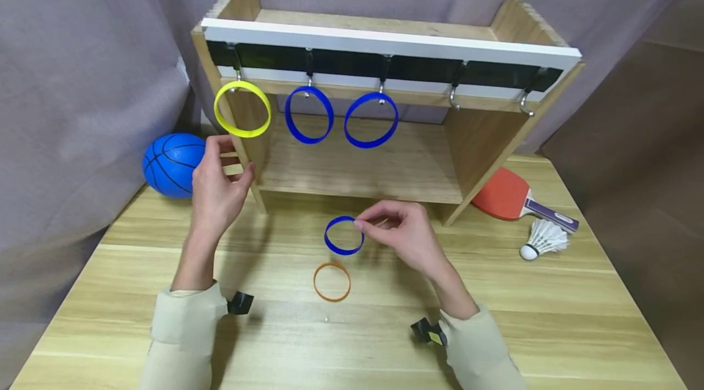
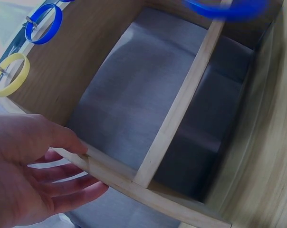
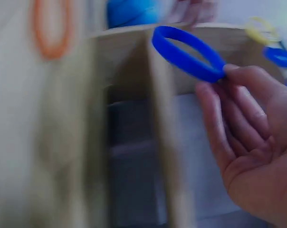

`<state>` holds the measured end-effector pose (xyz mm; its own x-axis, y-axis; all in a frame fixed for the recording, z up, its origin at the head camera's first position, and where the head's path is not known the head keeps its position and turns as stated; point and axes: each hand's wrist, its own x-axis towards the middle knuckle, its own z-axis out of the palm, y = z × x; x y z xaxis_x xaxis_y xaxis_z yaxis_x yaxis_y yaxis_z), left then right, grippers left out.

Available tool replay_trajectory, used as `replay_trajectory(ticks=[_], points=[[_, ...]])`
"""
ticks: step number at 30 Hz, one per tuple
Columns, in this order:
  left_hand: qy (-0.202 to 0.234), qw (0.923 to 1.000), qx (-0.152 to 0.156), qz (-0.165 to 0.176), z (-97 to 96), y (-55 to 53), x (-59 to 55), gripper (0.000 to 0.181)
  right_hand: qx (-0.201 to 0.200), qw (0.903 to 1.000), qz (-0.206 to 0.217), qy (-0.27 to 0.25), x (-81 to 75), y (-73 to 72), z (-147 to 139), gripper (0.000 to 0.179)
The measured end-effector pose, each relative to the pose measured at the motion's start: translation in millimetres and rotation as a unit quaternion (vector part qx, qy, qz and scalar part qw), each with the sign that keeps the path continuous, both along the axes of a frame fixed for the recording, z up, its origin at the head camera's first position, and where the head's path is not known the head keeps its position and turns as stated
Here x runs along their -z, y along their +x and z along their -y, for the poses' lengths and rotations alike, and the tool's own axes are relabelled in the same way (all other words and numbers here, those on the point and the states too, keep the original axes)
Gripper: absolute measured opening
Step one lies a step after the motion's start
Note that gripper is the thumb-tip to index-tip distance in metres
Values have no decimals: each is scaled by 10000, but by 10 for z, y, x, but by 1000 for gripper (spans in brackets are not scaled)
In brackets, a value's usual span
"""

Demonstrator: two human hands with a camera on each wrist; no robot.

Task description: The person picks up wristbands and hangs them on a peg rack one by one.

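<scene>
Right hand [image 1: 407, 234] pinches the blue ring [image 3: 184, 65] by one edge, above the table [image 1: 352, 347], in front of the shelf [image 1: 357, 164].
Risk (judged): hold is at one edge only, so a loosened pinch or a knock against the shelf could twist the ring or drop it near the orange ring [image 3: 52, 51]; a tug from the left hand [image 1: 217, 185] could rock the shelf and swing the hung rings [image 1: 371, 144]. Pose: right forearm from lower right, fingertips leftward; left hand grips the shelf's left side, thumb inside, fingers outside.
</scene>
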<state>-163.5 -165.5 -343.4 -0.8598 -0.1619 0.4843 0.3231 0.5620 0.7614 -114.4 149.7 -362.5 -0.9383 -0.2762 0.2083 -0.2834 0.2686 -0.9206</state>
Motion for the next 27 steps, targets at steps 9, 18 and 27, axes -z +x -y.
replay_trajectory(ticks=[9, 18, 27], points=[[38, 10000, -13, -53, 13, -17, -7, 44, 122, 8997, -1334, -4154, -919, 171, -203, 12], [52, 10000, 30, 19, 1, -15, 11, 44, 1998, 8443, -1928, -4583, -1121, -21, -354, 36], [50, 10000, 25, 10, -2, 1, 1, 44, 2112, 8518, -1881, -4409, -978, -99, -389, 35]])
